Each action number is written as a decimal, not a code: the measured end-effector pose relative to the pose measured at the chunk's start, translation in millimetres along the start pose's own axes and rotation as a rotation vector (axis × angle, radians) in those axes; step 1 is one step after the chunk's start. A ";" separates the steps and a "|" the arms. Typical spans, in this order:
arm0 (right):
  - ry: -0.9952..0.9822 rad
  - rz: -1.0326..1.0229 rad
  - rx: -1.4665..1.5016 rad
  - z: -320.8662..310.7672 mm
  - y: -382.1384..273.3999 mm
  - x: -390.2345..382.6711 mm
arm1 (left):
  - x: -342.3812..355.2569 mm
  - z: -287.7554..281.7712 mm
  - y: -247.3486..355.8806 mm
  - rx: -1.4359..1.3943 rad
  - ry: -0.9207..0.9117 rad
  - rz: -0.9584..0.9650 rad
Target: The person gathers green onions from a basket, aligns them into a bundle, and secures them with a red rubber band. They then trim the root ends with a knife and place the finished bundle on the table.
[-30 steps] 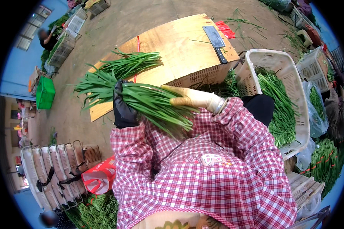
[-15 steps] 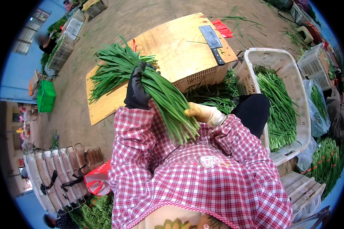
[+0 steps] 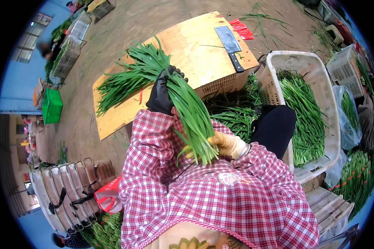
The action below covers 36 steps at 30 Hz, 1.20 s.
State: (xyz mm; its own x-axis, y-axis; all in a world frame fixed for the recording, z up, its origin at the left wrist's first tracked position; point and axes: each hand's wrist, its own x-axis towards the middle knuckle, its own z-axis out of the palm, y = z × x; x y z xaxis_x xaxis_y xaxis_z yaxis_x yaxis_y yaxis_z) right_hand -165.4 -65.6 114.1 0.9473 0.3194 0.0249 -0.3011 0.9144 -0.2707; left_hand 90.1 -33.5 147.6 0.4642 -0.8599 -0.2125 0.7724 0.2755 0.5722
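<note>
A long bunch of green garlic chives (image 3: 191, 112) slants across my lap, its pale stem ends toward my body. My left hand (image 3: 160, 93), in a black glove, is wrapped round the bunch at its upper part. At the stem ends my right hand (image 3: 224, 144), in a yellow and cream glove, closes round the stalks, with yellow fingertips showing on the far side of them. Beyond my left hand, leaves spread over a wooden board (image 3: 187, 45). A red strip (image 3: 141, 96) lies on the board beside the leaves. Near its right edge rests a cleaver (image 3: 228, 43) with a black handle.
To my right stands a white plastic crate (image 3: 334, 137) with more chives inside. Loose greens (image 3: 234, 116) lie between the board and my knee. Stacked crates (image 3: 66, 186) and a red bag (image 3: 109, 195) are at lower left, a green crate (image 3: 52, 106) farther off.
The bunch has swung more upright, and its stem ends are lower. My left hand has shifted right; my right hand has moved down and now reaches round the stems. The red strip shows in a different place.
</note>
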 end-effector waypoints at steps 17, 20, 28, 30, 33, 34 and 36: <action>0.390 -0.188 -0.195 45.8 -47.1 -0.9 | 44.9 38.7 11.2 0.225 -0.105 -0.060; 0.314 -0.229 -0.285 9.7 -77.8 14.7 | 81.8 15.7 25.3 0.492 -0.126 0.146; 0.622 -0.331 0.002 -81.1 -89.1 21.7 | 46.5 -1.6 -1.2 0.670 0.185 -0.075; 0.625 -0.285 -0.007 -73.8 -89.1 23.1 | 33.7 -24.0 -1.2 0.718 0.087 -0.130; 0.593 -0.300 -0.469 -77.5 -88.1 22.0 | 11.5 -28.5 -9.6 0.689 0.074 -0.240; 0.525 -0.370 -0.878 -83.7 -84.7 16.2 | 7.5 -29.7 -11.8 0.631 0.040 -0.315; 0.561 -0.375 -0.894 -108.3 -80.1 17.8 | 3.1 -35.0 -25.4 0.841 -0.013 -0.318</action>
State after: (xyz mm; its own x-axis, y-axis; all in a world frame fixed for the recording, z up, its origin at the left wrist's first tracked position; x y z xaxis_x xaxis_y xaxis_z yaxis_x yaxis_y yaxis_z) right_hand -112.6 -160.2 32.0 0.9449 -0.3020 -0.1264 -0.0135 0.3499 -0.9367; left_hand 87.1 -28.2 104.6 0.2737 -0.8481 -0.4537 0.2884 -0.3776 0.8799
